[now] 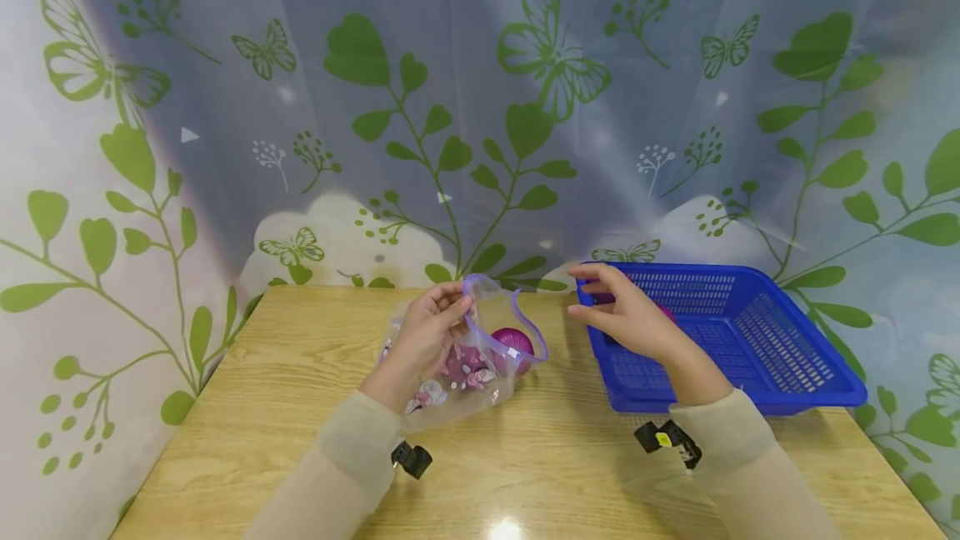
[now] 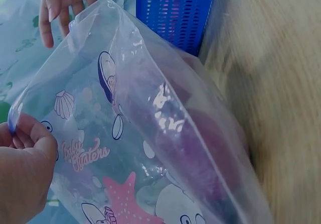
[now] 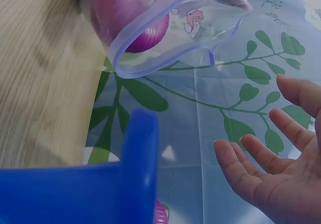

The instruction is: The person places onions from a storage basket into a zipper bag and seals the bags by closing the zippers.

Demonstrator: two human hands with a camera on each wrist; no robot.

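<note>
Clear printed bag [image 1: 487, 394] is held at its purple-edged mouth by the left hand [image 1: 431, 332]; the rim is pinched between thumb and curled fingers, and the bag's body appears to be rested on the counter [image 1: 547, 465]. A red onion [image 1: 513, 342] is seen inside, just behind the gaping mouth; other purple forms are blurred by the film, so no count can be given. The right hand [image 1: 637, 319] is raised over the left end of the blue basket [image 1: 757, 401]; its fingers are spread and nothing is grasped by them. The governing relation is judged to be the line between mouth and right fingers: the bag's long axis is laid from lower left to upper right in the head view, and the mouth is turned rightward, toward the right fingers and the basket. From those fingers, the bagged onion is placed leftward and somewhat nearer the body, with bare counter between. The left hand is the nearer to it. At least one basketed onion [image 1: 666, 314] is partly hidden behind the right hand, to which it is nearer. No long axis can be read for either onion.
</note>
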